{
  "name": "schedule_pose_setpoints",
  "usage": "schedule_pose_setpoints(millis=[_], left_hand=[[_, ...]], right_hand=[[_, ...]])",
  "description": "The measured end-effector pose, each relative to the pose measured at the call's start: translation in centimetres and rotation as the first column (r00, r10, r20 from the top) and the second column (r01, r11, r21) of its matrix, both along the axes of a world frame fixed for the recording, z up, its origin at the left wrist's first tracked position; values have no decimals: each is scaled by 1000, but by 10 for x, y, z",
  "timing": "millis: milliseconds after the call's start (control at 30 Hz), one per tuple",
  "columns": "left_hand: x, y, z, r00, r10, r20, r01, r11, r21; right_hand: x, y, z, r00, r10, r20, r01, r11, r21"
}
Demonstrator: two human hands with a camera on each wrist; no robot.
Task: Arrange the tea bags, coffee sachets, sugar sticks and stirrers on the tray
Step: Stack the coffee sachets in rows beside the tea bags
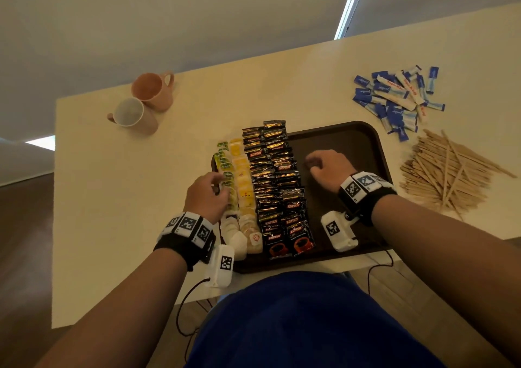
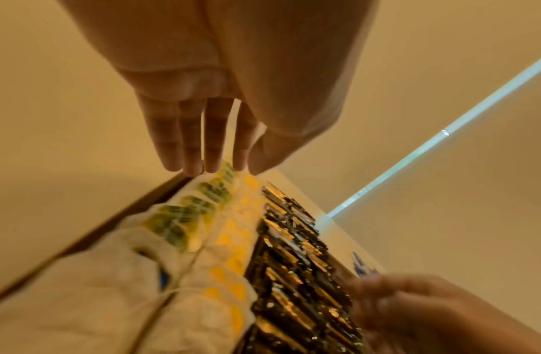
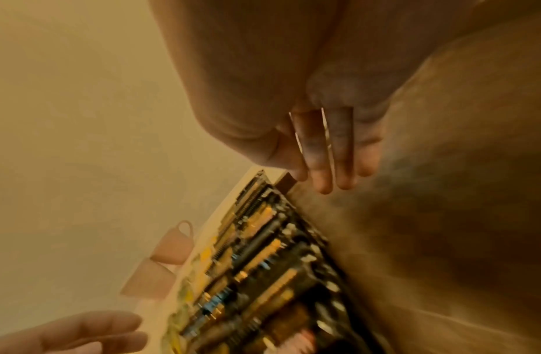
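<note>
A dark brown tray (image 1: 346,147) holds a row of green-labelled tea bags (image 1: 225,167), a row of yellow-labelled tea bags (image 1: 242,175) and two columns of black coffee sachets (image 1: 276,187). My left hand (image 1: 218,184) hovers over the green row; in the left wrist view its straight fingertips (image 2: 193,167) touch those green-labelled tea bags (image 2: 202,191). My right hand (image 1: 313,163) hangs above the bare right part of the tray, fingers loosely bent, holding nothing. Blue and white sugar sticks (image 1: 400,99) and wooden stirrers (image 1: 445,173) lie in piles on the table right of the tray.
Two pink mugs (image 1: 152,91) (image 1: 132,113) stand at the table's far left. The cream table (image 1: 112,198) ends close behind the mugs and just in front of the tray. Cables hang off the near edge beside my body.
</note>
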State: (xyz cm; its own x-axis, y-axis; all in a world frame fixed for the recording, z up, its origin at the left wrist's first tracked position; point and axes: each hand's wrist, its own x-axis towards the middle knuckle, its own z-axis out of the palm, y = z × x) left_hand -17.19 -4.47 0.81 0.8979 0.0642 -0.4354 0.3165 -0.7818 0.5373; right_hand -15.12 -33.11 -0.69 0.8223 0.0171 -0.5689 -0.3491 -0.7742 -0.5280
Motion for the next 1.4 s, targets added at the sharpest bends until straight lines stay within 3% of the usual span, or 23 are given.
schedule_pose_setpoints(millis=[100, 233, 433, 600, 800, 1067, 1400], left_hand=[[-8, 18, -9, 994, 70, -88, -65, 996, 54], [-12, 24, -22, 980, 49, -192, -33, 996, 84], [-11, 26, -43, 935, 137, -326, -152, 988, -22], [-7, 33, -64, 918, 226, -327, -272, 957, -102], [-9, 18, -37, 910, 243, -337, -300, 945, -128], [1, 34, -27, 880, 366, -303, -418, 899, -129], [10, 43, -25, 897, 373, -237, -391, 920, -32]], right_hand=[[-28, -13, -3, 998, -48, -29, 44, 992, -120], [-53, -24, -13, 999, -44, 29, 50, 963, -264], [-66, -28, -18, 999, -46, 23, 51, 896, -440], [-67, -26, -21, 997, -49, -56, 25, 928, -373], [-61, -8, -20, 982, 68, -177, -128, 929, -348], [-40, 23, -15, 956, 148, -251, -215, 941, -261], [-27, 33, -13, 942, 191, -276, -256, 940, -225]])
